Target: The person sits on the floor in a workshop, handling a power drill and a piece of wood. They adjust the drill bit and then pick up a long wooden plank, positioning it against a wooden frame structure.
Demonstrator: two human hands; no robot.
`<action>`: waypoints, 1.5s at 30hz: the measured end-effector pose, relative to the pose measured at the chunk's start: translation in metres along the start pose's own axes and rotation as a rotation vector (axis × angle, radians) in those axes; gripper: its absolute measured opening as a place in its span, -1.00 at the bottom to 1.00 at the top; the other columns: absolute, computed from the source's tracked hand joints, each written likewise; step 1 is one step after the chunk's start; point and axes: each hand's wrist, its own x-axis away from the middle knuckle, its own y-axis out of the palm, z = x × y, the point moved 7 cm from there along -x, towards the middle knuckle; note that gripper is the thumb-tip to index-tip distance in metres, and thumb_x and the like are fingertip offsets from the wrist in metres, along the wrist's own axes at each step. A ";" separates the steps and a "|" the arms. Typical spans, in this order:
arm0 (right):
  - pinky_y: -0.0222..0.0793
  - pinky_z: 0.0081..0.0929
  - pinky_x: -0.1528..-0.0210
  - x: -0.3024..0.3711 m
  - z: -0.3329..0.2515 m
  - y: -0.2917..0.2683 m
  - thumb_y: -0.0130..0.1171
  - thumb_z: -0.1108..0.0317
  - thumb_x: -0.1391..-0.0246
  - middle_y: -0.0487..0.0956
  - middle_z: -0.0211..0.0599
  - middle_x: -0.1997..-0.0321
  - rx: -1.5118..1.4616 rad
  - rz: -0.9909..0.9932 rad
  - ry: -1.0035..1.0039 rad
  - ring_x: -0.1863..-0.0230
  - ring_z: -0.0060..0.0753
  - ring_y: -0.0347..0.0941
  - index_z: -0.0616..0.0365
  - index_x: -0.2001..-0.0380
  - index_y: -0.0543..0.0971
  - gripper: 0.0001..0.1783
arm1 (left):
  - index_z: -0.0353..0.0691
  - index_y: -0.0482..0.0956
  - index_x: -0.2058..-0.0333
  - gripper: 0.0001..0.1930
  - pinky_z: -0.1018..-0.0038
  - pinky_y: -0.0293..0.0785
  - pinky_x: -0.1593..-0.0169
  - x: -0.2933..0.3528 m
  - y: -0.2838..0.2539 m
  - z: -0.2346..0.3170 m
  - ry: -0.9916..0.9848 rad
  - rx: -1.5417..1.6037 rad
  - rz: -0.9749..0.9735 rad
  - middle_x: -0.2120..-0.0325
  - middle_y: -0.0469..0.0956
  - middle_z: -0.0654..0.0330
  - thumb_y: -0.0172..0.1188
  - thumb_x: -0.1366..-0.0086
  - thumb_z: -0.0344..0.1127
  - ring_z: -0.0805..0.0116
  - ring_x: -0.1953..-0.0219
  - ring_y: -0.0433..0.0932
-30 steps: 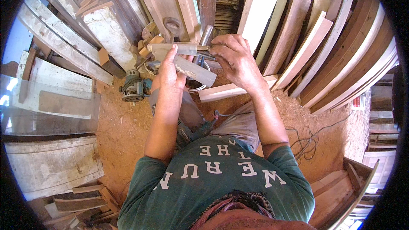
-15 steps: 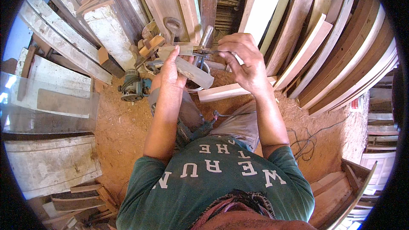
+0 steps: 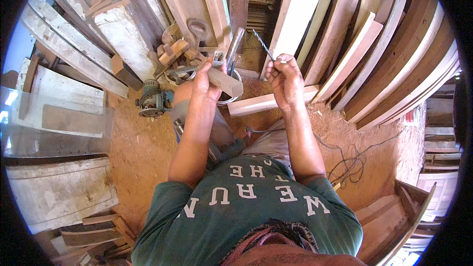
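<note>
Left bare hand gripping a translucent whitish plastic case, right bare hand pinching a slender spiral metal drill bit, squat teal power router on brown sawdust-strewn floor, long brown wooden boards beyond

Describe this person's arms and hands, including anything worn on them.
The left hand and right hand are ungloved, and both wrists show no watch or band. The forearms are uncovered below short, dark green sleeves, which belong to a shirt with white block lettering across it.
</note>
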 end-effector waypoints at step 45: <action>0.45 -0.41 0.12 0.079 0.128 -0.179 0.09 0.47 -0.23 0.61 -0.18 0.22 0.069 0.190 0.543 0.21 -0.32 0.53 0.29 -0.03 0.44 -0.69 | -0.14 0.38 -0.18 -0.58 0.25 0.66 0.09 0.114 -0.047 0.031 0.102 -0.323 0.056 -0.06 0.51 0.13 0.15 -0.41 -0.21 0.26 -0.04 0.55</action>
